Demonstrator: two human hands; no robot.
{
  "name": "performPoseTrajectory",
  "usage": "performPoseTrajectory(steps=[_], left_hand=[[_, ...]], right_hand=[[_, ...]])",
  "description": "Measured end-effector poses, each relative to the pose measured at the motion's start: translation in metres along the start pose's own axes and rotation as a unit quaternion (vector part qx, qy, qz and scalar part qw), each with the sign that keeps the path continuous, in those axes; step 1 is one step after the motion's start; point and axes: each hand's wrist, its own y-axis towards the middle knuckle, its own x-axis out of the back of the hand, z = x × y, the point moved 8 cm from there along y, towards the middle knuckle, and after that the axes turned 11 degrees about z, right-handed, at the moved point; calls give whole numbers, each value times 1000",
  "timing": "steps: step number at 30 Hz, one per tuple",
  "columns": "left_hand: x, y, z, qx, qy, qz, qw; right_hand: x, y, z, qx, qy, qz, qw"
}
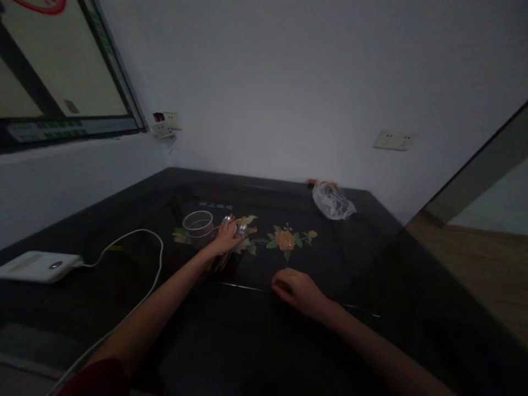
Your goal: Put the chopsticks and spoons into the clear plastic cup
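My left hand [227, 236] reaches out over a bunch of wooden chopsticks and metal spoons [236, 226] lying on the dark table [256, 341], its fingers laid on them. A clear plastic cup [198, 224] stands just left of that hand. My right hand [297, 291] rests on the table nearer to me, fingers curled down, with nothing visible in it. A flower pattern [286, 240] shows on the table top between the two hands.
A crumpled clear plastic bag [332, 202] lies at the table's far right by the wall. A white device [38, 265] with a white cable [153, 258] sits at the left. Wall sockets [395, 139] are on the wall behind; a window is at upper left.
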Motion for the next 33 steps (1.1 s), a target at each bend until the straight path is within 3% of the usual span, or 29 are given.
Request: performPoseTrajectory(steps=[8, 12, 26, 33], left_hand=[[-3, 0, -2, 15, 5, 21, 1000], [0, -2, -9, 6, 0, 32, 999], [6, -3, -11, 1, -67, 26, 997], [6, -6, -8, 15, -111, 23, 993]], right_hand=[[-5, 88, 12, 0, -1, -75, 997], [-13, 115, 14, -13, -25, -92, 995], [-30, 138, 20, -51, -61, -71, 994], [-30, 136, 16, -51, -80, -73, 993]])
